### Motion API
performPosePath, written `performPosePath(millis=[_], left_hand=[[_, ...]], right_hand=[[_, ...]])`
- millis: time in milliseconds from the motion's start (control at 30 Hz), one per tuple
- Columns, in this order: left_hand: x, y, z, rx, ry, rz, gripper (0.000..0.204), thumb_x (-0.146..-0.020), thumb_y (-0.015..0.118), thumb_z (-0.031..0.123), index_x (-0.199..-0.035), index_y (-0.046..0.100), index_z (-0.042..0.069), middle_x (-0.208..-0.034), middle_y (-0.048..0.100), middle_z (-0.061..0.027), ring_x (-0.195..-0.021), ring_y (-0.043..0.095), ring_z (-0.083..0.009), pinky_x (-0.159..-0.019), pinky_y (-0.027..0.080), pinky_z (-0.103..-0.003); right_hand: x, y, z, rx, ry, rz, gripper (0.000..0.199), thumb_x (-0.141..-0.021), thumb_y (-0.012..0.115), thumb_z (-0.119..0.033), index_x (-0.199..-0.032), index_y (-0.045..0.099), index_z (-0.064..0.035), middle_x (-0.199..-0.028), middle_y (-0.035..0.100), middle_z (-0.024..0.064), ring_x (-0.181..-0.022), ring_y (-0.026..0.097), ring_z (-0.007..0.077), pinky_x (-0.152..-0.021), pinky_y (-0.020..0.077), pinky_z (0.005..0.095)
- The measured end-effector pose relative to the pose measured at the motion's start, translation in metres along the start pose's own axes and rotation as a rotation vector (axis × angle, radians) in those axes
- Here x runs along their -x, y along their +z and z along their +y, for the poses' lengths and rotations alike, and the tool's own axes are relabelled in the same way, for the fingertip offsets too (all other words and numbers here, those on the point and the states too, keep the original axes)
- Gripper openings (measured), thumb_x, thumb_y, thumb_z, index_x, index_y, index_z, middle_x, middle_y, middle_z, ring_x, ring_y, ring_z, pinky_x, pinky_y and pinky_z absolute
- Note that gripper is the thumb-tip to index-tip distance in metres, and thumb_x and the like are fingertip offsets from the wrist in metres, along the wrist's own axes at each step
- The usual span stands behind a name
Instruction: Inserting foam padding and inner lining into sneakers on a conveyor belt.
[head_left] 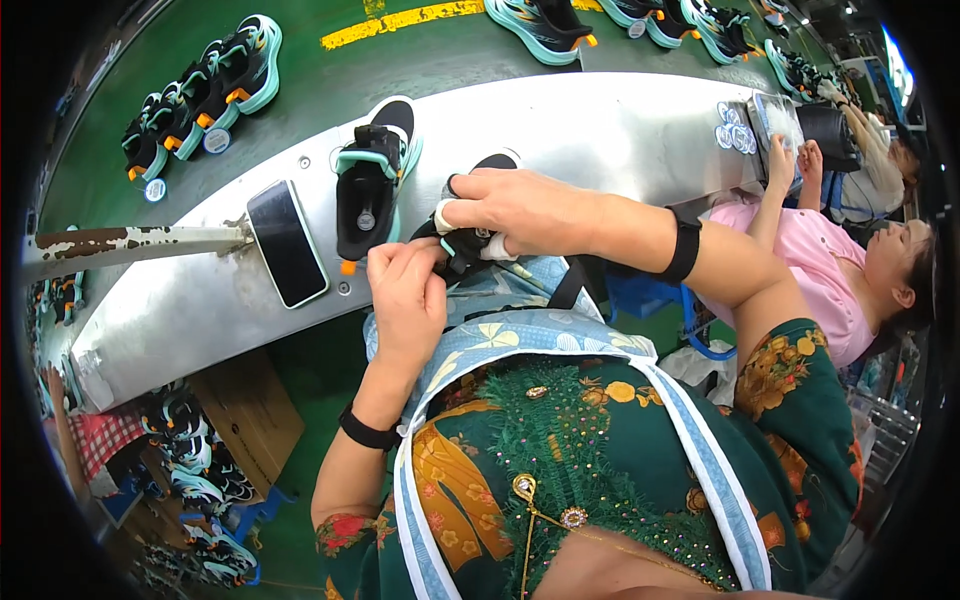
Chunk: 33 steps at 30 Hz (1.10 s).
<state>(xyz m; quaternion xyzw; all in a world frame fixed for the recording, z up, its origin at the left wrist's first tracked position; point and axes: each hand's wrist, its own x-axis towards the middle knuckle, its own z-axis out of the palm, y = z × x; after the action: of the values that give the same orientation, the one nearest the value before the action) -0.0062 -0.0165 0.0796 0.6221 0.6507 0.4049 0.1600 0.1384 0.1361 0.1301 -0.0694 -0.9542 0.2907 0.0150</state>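
Note:
A black shoe (463, 258) with mint trim lies at the near edge of the metal bench, partly under my hands. My left hand (408, 292) pinches it at its near left side, fingers pressed together. Over its top reaches my right hand (505, 212), with white covers on some fingers. Those fingers curl round the shoe's upper; what exactly the tips grip is hidden. Just left of my hands, a second black and mint shoe (352, 215) rests on the bench, its opening facing up and an orange tab at its heel.
A phone (287, 243) lies beside a worn metal post (140, 241) on the bench (610, 120). Shoes stand in rows on the green surface (330, 75) beyond. Round stickers (735, 130) lie near a co-worker in pink (790, 260) at right. Shoes fill boxes (245, 415) lower left.

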Motion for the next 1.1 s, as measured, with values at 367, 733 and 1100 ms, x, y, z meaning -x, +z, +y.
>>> performPosePath(millis=[367, 733, 1100], left_hand=[[-0.036, -0.033, 0.022, 0.675, -0.978, -0.591, 0.026, -0.091, 0.058, 0.025, -0.092, 0.065, -0.001, -0.066, 0.059, -0.0038, -0.051, 0.045, -0.005, -0.046, 0.034, -0.019], [-0.017, -0.004, 0.034, 0.875, -1.03, -0.323, 0.018, -0.092, 0.057, 0.019, -0.087, 0.061, 0.003, -0.065, 0.064, -0.0082, -0.036, 0.031, -0.0022, -0.035, 0.021, -0.018], [-0.016, 0.001, 0.033, 0.934, -1.069, -0.353, 0.02, -0.094, 0.054, 0.017, -0.098, 0.063, -0.001, -0.065, 0.065, -0.0123, -0.033, 0.034, -0.0047, -0.033, 0.024, -0.019]], right_hand=[[0.007, 0.004, 0.001, -0.097, 0.08, 0.014, 0.043, -0.071, 0.066, -0.003, -0.111, 0.058, -0.0149, -0.086, 0.05, 0.0104, -0.08, 0.057, 0.0306, -0.068, 0.0468, 0.0405], [0.024, 0.014, 0.006, -0.216, 0.155, 0.294, 0.031, -0.071, 0.071, -0.015, -0.1, 0.061, -0.0081, -0.073, 0.057, 0.0073, -0.071, 0.056, 0.0268, -0.074, 0.0418, 0.0353], [0.019, 0.007, 0.014, -0.219, 0.231, 0.157, 0.034, -0.075, 0.072, -0.024, -0.101, 0.06, -0.0056, -0.073, 0.058, 0.0106, -0.072, 0.057, 0.0301, -0.072, 0.043, 0.0388]])
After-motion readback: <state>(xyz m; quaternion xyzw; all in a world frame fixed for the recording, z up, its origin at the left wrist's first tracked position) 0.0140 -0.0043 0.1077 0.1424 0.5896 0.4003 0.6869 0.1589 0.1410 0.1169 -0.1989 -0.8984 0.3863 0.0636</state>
